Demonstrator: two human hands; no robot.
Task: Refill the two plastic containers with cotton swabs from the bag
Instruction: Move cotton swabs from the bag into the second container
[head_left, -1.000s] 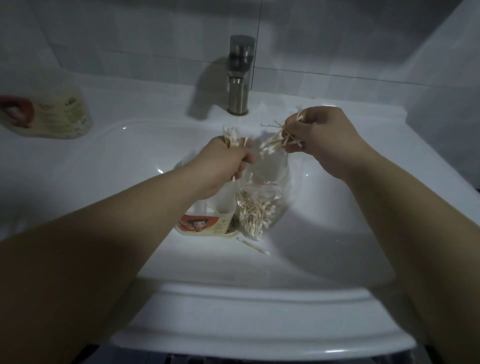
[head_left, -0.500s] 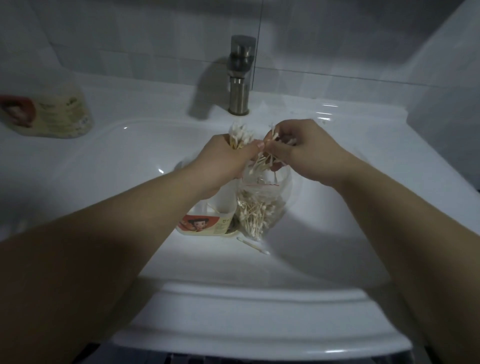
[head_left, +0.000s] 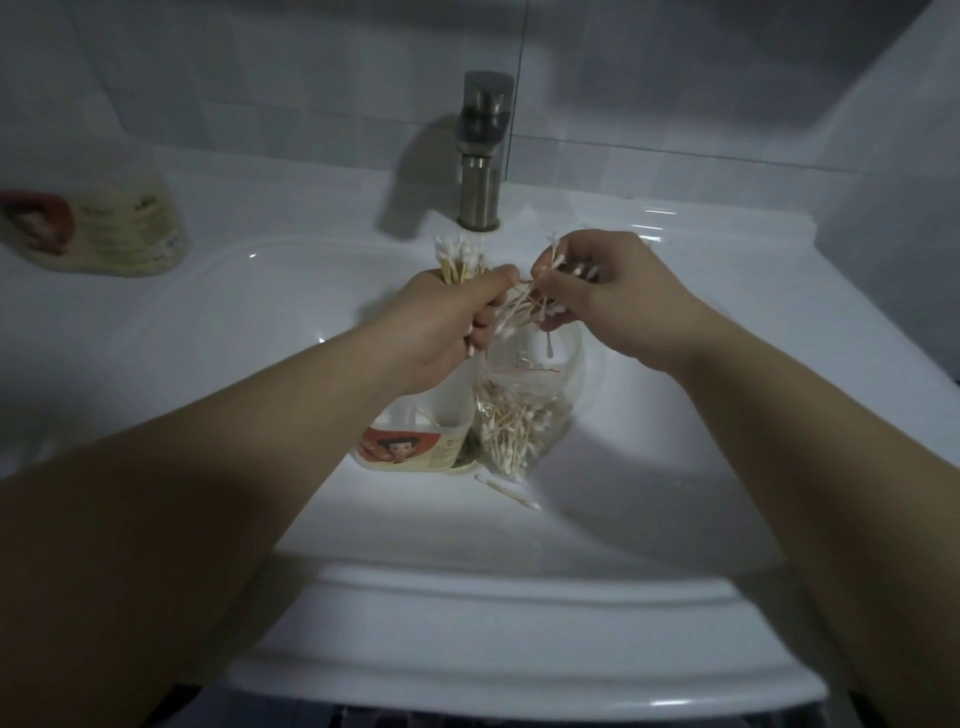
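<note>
My left hand grips an upright bundle of cotton swabs above the sink basin. My right hand holds a loose, untidy clump of swabs, and the fingertips of both hands meet over it. Below them, in the basin, lies a clear plastic bag with several swabs inside. An open plastic container with a cartoon label stands beside the bag on its left. A second container filled with swabs lies on the counter at far left.
A white sink fills the view, with a steel tap at the back centre. A stray swab lies in the basin in front of the bag. Tiled wall behind.
My right hand moved left and down with its clump of swabs until it met my left hand. The left hand's bundle stayed in place.
</note>
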